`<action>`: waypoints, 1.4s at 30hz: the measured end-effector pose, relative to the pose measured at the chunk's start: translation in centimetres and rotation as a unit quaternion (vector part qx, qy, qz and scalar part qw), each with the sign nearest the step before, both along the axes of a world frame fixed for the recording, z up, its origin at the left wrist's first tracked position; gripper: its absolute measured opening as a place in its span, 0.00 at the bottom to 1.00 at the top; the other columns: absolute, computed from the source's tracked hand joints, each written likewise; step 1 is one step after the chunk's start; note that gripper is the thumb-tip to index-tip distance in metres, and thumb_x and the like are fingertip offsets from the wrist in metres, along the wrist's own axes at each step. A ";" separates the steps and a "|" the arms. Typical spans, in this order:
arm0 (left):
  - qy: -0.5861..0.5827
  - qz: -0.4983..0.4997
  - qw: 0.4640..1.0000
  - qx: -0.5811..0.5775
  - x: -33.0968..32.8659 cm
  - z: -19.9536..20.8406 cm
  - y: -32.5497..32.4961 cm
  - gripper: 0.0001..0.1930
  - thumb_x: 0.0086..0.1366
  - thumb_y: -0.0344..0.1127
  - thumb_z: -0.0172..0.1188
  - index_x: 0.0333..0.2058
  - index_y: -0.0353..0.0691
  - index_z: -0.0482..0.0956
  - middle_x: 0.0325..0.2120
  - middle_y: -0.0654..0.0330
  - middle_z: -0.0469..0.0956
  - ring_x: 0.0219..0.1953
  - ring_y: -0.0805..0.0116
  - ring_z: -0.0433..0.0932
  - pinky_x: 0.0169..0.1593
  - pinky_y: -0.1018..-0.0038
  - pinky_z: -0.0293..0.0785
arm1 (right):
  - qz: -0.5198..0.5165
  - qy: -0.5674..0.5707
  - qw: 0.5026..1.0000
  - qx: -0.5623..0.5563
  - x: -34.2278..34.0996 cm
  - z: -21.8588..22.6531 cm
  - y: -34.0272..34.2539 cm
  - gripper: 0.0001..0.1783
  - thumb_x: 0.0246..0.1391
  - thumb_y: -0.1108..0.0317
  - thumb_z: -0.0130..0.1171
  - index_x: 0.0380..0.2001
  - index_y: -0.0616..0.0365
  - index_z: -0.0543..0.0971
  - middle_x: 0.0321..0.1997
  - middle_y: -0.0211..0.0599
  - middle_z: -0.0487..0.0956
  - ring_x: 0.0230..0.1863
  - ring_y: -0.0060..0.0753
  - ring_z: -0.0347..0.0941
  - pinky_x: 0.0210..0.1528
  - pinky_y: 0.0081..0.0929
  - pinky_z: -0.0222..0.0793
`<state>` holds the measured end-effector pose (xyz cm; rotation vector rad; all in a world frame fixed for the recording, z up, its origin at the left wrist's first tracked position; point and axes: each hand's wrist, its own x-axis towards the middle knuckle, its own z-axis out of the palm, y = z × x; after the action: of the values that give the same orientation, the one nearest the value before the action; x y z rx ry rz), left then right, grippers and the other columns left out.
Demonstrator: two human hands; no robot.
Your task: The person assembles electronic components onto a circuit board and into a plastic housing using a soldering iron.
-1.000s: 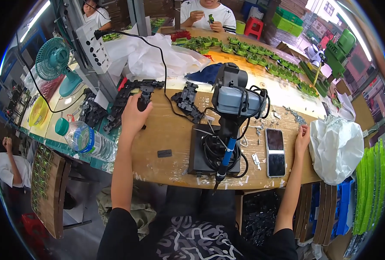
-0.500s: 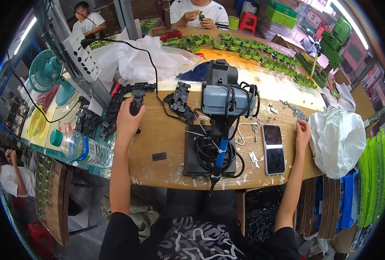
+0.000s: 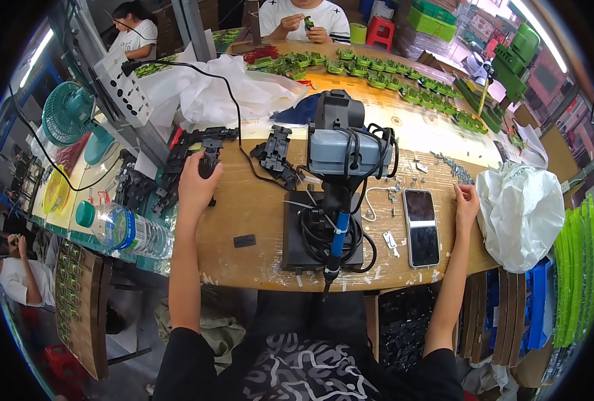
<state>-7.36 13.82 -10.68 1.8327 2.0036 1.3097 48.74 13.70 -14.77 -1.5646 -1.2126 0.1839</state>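
Observation:
My left hand (image 3: 194,187) is closed around a black plastic part (image 3: 208,164), at the near end of a heap of similar black parts (image 3: 177,164). The fingers hide much of it. On the right, my right hand (image 3: 467,202) rests at the table with its fingers curled and their tips together. Anything between those tips is too small to make out. Beside it lie a scatter of small metal screws (image 3: 459,171) and a white plastic bag (image 3: 521,217). More black parts (image 3: 274,152) lie between my left hand and a grey-blue device wound with black cable (image 3: 340,152).
A black tool with blue tape (image 3: 339,234) stands mid-table, its tip over the front edge. Right of it lies a phone (image 3: 422,230). A water bottle (image 3: 126,230) and a green fan (image 3: 70,113) are at left. Green parts (image 3: 384,80) line the far side, where a co-worker sits.
Both my hands stay practically where they were. The whole view has shifted very slightly. At the far left, a person in white has turned their head downward.

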 end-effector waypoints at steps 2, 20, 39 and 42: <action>0.005 0.001 1.000 0.006 -0.1 -0.3 0.1 0.23 0.48 0.43 0.57 0.40 0.35 0.68 0.35 0.55 0.70 0.36 0.58 0.71 0.40 0.71 0.66 | 0.001 -0.003 1.000 0.005 0.0 0.0 0.0 0.06 0.44 0.72 0.57 0.23 0.63 0.72 0.21 0.29 0.72 0.22 0.17 0.65 0.26 0.15 0.61; 0.006 0.004 1.000 0.019 -0.3 -0.2 0.1 0.23 0.48 0.44 0.57 0.40 0.35 0.68 0.35 0.54 0.70 0.37 0.56 0.71 0.40 0.70 0.65 | -0.015 -0.003 1.000 0.013 -0.1 0.0 0.0 0.09 0.44 0.69 0.58 0.22 0.62 0.71 0.20 0.27 0.70 0.22 0.16 0.63 0.25 0.15 0.59; -0.561 -0.116 0.819 -0.011 4.8 3.2 -7.4 0.13 0.52 0.32 0.59 0.35 0.37 0.69 0.26 0.65 0.72 0.27 0.79 0.71 0.31 0.83 0.68 | -0.013 0.055 0.994 0.092 -1.4 2.9 -1.4 0.06 0.47 0.70 0.56 0.25 0.61 0.72 0.21 0.27 0.69 0.23 0.18 0.62 0.27 0.15 0.59; -0.579 -0.142 0.802 -0.042 6.9 3.1 -10.5 0.12 0.56 0.31 0.51 0.40 0.36 0.66 0.31 0.64 0.69 0.31 0.79 0.69 0.33 0.82 0.68 | 0.033 0.109 0.986 0.122 -7.8 6.8 -5.3 0.05 0.48 0.71 0.54 0.27 0.62 0.71 0.24 0.29 0.69 0.26 0.19 0.63 0.30 0.16 0.60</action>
<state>-0.42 3.32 -7.57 0.7822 1.0234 1.5855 40.91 8.39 -7.94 -1.2573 -1.0734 0.2335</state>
